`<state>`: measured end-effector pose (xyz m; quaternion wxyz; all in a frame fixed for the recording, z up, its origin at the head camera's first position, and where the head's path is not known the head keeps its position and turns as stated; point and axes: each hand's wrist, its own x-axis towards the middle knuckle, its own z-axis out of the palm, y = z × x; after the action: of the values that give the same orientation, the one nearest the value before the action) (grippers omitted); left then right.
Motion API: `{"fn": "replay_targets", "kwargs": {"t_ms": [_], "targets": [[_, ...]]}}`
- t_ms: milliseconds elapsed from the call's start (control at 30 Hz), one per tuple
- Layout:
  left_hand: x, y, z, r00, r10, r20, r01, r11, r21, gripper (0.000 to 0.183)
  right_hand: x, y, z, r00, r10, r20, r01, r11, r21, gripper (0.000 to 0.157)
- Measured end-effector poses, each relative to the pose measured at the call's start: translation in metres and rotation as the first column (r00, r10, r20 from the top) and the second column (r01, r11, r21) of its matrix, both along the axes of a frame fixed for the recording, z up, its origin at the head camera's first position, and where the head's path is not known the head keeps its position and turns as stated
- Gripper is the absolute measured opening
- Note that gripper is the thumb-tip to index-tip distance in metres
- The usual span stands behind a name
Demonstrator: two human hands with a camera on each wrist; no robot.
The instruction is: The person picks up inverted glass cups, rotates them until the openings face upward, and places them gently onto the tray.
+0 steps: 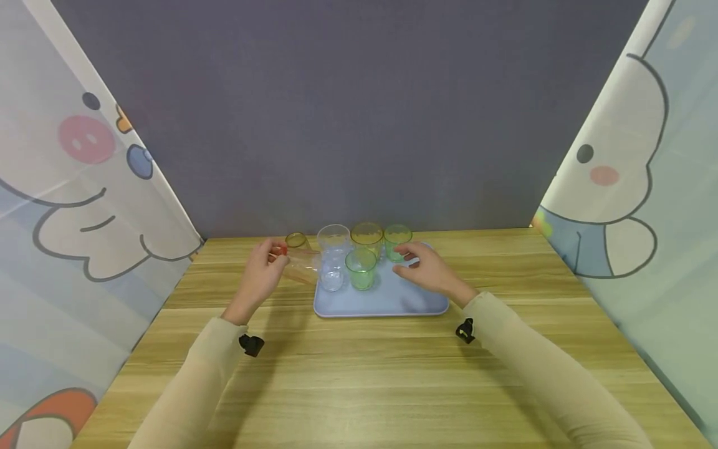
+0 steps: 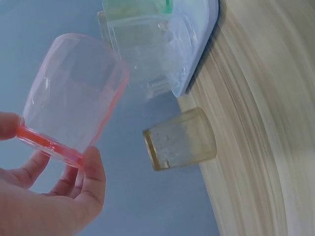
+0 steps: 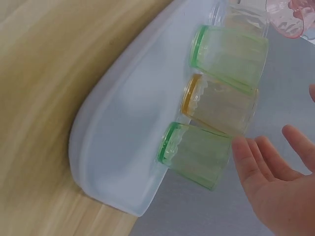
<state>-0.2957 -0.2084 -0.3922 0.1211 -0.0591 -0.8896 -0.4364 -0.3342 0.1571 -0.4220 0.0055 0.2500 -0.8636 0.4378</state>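
My left hand (image 1: 260,271) pinches a clear pink cup (image 2: 74,93) by its thick base, fingertips spread round it. The cup is tilted sideways in the air, its mouth towards the tray's left side. Beyond it an amber cup (image 2: 182,140) stands upside down on the table, left of the tray. My right hand (image 1: 426,269) is over the tray's right side with fingers apart and holds nothing. In the right wrist view its fingertips are right at the rim of the back right green cup (image 3: 194,155).
On the pale blue tray (image 1: 381,305) stand another amber cup (image 3: 219,103), a second green cup (image 1: 361,271), and clear cups (image 1: 332,280) at the left. A dark grey panel (image 1: 359,118) closes off the back of the wooden table (image 1: 359,386), with printed cloths (image 1: 634,162) at both sides.
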Motion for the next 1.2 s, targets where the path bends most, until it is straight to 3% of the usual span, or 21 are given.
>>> {"fn": "replay_targets", "kwargs": {"t_ms": [267, 633, 833, 1200], "targets": [[0.003, 0.010, 0.000, 0.998, 0.003, -0.056, -0.001, 0.999, 0.038, 0.031, 0.004, -0.001, -0.005, 0.999, 0.019, 0.027, -0.018, 0.998, -0.063, 0.048], [0.008, 0.020, 0.006, 0.999, -0.034, 0.020, 0.029, 0.979, 0.203, 0.030, 0.010, -0.003, -0.005, 0.998, 0.040, 0.047, -0.035, 0.994, -0.106, 0.048], [0.011, 0.027, 0.007, 0.997, -0.059, 0.052, 0.044, 0.967, 0.251, 0.034, 0.012, -0.005, -0.005, 0.998, 0.045, 0.053, -0.038, 0.989, -0.140, 0.049], [0.009, 0.046, 0.006, 0.995, -0.091, 0.048, 0.070, 0.943, 0.326, 0.036, 0.016, -0.009, -0.003, 0.998, 0.053, 0.025, -0.046, 0.975, -0.218, 0.049]]}}
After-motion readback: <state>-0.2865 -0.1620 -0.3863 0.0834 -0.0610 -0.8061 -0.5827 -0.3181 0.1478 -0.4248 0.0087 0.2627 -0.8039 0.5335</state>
